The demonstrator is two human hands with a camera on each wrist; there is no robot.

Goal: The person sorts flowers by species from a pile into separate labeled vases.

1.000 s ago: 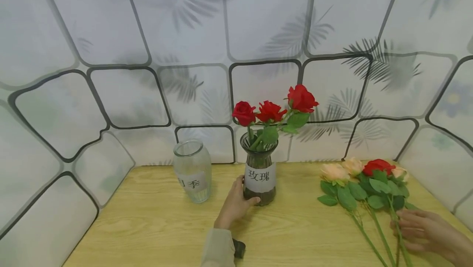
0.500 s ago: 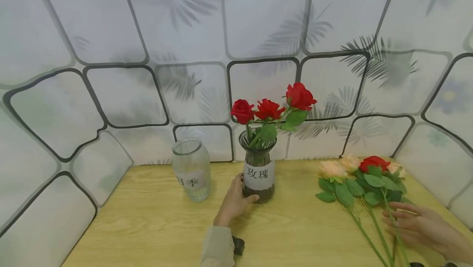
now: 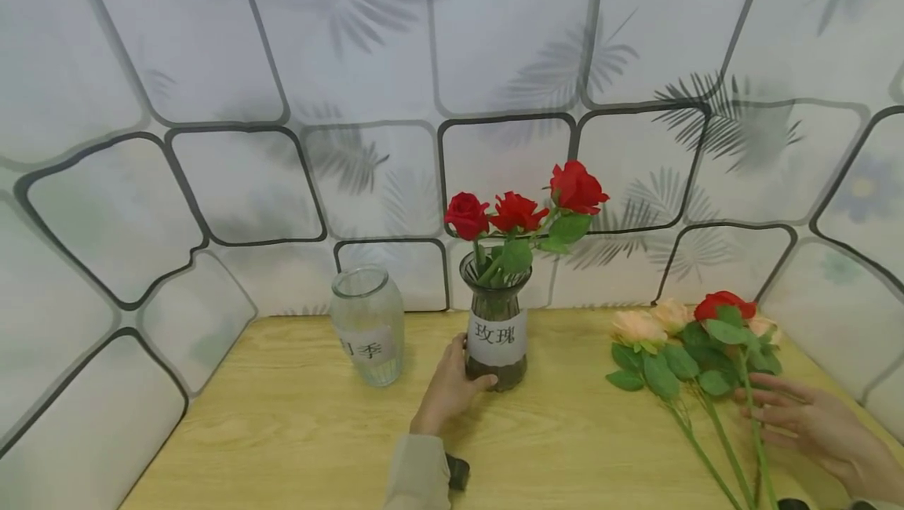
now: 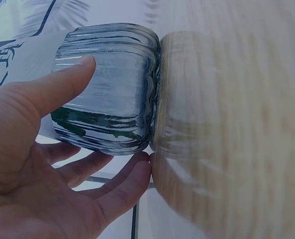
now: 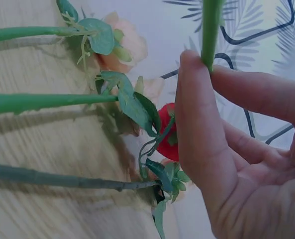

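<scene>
My left hand (image 3: 450, 391) grips the lower part of a dark ribbed glass vase (image 3: 510, 378), thumb in front. In the left wrist view the thumb lies across the vase (image 4: 112, 79) and the other fingers curl beneath it. Three red roses (image 3: 518, 213) with green leaves stand in this vase. At the right, my right hand (image 3: 812, 424) pinches the green stem (image 5: 212, 35) of a red rose (image 3: 723, 307) between thumb and finger. That rose's head is slightly above several peach roses (image 3: 638, 329), whose stems lie on the table beside the hand.
A clear glass vase (image 3: 363, 306) with a paper label stands left of the dark one and holds no flowers. The dark vase has a white label (image 3: 497, 337) too. Behind the wooden table (image 3: 282, 416) rises a patterned wall covering (image 3: 381, 180).
My right hand has risen a little with the stem, lifting the red rose's head and leaves slightly off the bunch. The left hand and dark vase have stayed in place.
</scene>
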